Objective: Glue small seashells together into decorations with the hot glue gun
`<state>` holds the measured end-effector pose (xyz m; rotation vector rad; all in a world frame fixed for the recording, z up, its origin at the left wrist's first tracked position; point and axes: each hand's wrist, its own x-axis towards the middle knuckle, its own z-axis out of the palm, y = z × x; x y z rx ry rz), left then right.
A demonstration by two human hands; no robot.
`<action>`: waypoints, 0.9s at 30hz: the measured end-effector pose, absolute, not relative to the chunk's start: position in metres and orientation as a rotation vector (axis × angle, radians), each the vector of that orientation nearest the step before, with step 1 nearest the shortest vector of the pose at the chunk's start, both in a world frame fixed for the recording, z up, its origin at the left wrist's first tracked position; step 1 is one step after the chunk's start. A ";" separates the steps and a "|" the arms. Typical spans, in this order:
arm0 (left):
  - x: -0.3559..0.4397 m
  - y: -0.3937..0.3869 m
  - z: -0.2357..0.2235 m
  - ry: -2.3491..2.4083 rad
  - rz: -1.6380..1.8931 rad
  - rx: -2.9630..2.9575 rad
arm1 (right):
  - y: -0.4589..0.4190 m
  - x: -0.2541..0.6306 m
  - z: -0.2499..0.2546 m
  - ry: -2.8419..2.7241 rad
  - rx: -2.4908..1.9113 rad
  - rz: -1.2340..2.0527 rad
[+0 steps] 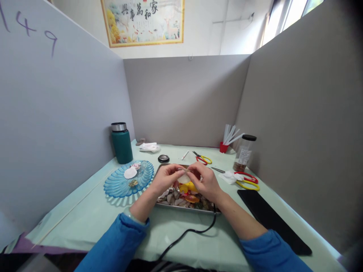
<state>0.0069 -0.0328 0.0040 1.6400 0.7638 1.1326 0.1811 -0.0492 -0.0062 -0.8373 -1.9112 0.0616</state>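
Note:
My left hand (167,176) and my right hand (206,180) meet over a metal tray (181,207), fingertips pinched close together. Between them is a small pale, whitish piece (183,178), gripped from both sides; its kind is too small to make out. Grey and brown pebble- or shell-like pieces (173,198) fill the front of the tray. Among them, just below my fingers, lie a yellow object (193,186) and an orange-red piece (193,198). My hands hide the back part of the tray.
Left of the tray stands a blue scalloped plate (113,186) bearing a white disc (130,173), with a green bottle (122,145) behind. To the right are scissors (247,181), a jar (244,154), a red cup of white sticks (224,147) and a black slab (272,219). A black cable (193,230) crosses the front.

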 end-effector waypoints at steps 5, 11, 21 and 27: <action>0.008 -0.033 0.003 0.781 1.174 1.656 | -0.053 0.180 -0.004 -1.948 -0.821 0.059; 0.008 -0.034 0.003 0.783 1.171 1.696 | -0.054 0.180 -0.003 -1.939 -0.855 0.162; 0.010 -0.036 0.003 0.761 1.134 1.740 | -0.052 0.180 -0.004 -1.919 -0.882 0.168; 0.010 -0.034 -0.001 0.787 1.153 1.834 | -0.052 0.179 -0.003 -1.934 -0.897 0.179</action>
